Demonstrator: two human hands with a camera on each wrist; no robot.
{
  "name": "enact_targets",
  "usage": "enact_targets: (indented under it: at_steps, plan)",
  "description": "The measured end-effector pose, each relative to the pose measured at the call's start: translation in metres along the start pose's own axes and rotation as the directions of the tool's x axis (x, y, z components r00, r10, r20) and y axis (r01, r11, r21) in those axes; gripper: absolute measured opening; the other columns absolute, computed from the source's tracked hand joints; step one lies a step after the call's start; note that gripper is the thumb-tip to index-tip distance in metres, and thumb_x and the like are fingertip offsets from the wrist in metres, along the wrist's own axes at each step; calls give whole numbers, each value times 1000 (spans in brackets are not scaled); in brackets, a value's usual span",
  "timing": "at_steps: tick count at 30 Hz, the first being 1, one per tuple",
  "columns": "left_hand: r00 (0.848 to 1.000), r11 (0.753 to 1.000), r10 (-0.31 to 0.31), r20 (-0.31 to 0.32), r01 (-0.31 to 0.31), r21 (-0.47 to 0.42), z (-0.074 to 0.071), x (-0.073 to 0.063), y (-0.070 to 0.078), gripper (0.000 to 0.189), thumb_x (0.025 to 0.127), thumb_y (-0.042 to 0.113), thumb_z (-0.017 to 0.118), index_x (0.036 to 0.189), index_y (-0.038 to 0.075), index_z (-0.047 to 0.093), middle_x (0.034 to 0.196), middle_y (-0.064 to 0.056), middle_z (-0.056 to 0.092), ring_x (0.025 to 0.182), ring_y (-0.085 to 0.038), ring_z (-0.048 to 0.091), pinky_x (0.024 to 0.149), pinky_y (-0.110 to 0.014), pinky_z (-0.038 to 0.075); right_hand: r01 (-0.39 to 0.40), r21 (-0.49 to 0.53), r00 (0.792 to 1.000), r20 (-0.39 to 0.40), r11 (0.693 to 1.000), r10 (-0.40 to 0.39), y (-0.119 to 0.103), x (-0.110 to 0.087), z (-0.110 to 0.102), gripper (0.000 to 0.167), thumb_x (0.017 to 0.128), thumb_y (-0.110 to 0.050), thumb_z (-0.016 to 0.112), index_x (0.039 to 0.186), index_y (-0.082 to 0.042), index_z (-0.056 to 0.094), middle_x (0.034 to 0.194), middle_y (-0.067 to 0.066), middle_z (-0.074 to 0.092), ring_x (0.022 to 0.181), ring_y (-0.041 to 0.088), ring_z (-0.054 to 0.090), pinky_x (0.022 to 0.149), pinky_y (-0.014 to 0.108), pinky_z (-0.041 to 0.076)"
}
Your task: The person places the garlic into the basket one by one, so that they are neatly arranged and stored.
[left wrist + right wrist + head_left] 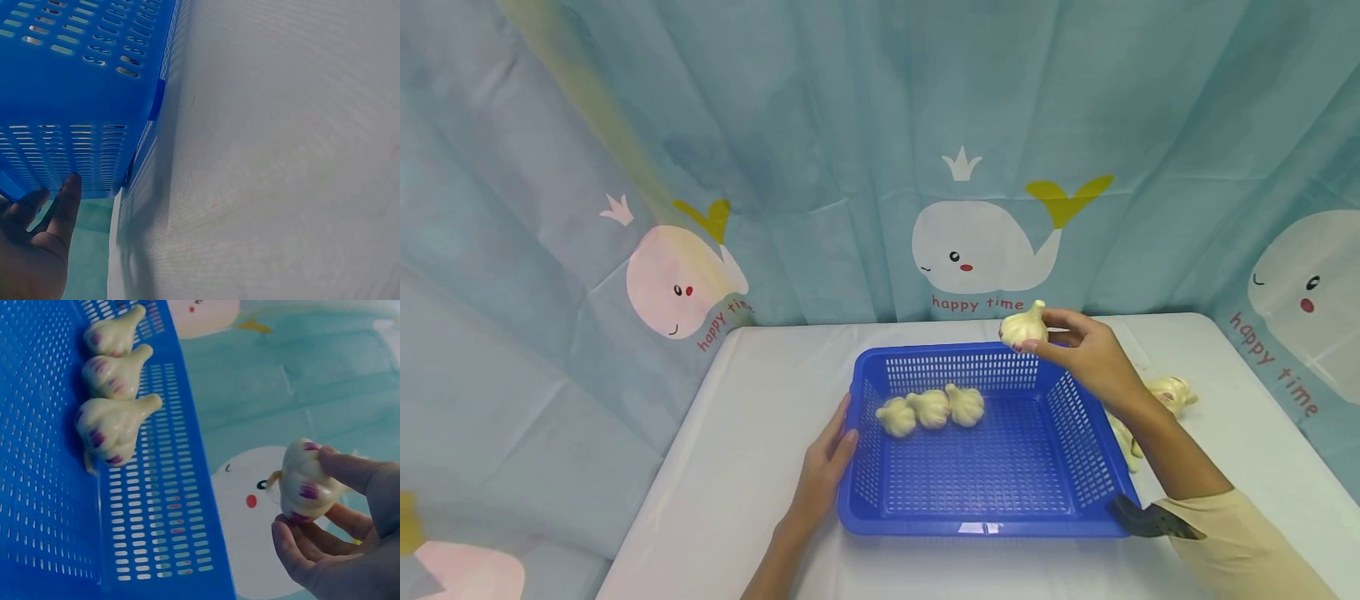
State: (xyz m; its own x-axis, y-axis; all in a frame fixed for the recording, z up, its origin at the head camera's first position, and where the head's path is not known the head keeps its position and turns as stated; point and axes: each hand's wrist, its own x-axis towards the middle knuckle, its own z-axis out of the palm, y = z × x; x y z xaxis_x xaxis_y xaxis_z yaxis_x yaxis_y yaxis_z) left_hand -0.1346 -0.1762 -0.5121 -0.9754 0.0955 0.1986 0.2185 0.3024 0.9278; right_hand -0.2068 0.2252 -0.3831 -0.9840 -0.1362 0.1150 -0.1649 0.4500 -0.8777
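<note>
A: Which step is in hand?

B: It is judged to be the transfer of one bulb. At the near side, the basket (917, 527) is steadied at its left wall by the left hand (822, 479), whose fingers are extended and closed round nothing.

A: Where are the other bulbs located?

B: Three garlic bulbs (932, 409) are set in a row inside, towards the far left corner. Further bulbs (1169, 393) are placed on the counter (775, 400) at right, partly hidden by the right forearm.

A: How is the right arm posed?

B: It is extended forward and angled leftward past the basket's right side. At the far rim, the held bulb (1024, 327) is pinched between thumb and fingers of the right hand (1093, 354), stem up; the curtain (820, 125) is hung beyond.

A: What is called for next?

B: By judgement, alignment beside the row, lowering, then release.
</note>
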Motion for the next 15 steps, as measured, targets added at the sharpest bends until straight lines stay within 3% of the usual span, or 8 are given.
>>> enact_targets:
  at_steps: [2, 3, 8, 15]
  plan:
    - [1000, 1000, 1, -1, -1, 4, 0, 0, 0, 58, 114, 30, 49, 168, 23, 32, 173, 2, 33, 159, -19, 30, 122, -16, 26, 0, -4, 1000, 14, 1000, 0, 1, 3, 2, 72, 99, -39, 76, 158, -7, 49, 156, 19, 53, 137, 42, 60, 112, 59, 52]
    - [1000, 1000, 2, -1, -2, 5, 0, 0, 0, 58, 114, 30, 49, 168, 22, 32, 173, 2, 33, 159, -19, 30, 122, -16, 26, 0, -9, 1000, 20, 1000, 0, 2, 5, 3, 72, 99, -40, 76, 157, -6, 49, 156, 20, 54, 137, 42, 60, 112, 61, 52]
    - [1000, 1000, -4, -1, 4, 8, 0, 0, 0, 58, 114, 30, 48, 168, 23, 32, 173, 2, 33, 160, -18, 30, 122, -16, 25, -5, -25, 999, 44, 1000, 6, 5, 12, 5, 74, 97, -42, 78, 155, -4, 51, 153, 20, 57, 135, 40, 62, 108, 56, 56]
    - [1000, 1000, -4, 1, 4, 9, 0, 0, 0, 58, 114, 30, 48, 169, 23, 31, 173, 3, 33, 160, -18, 30, 122, -16, 25, -32, -13, 996, 78, 999, 33, 8, 16, 8, 78, 95, -41, 82, 154, -2, 51, 153, 22, 57, 136, 43, 61, 110, 64, 52]
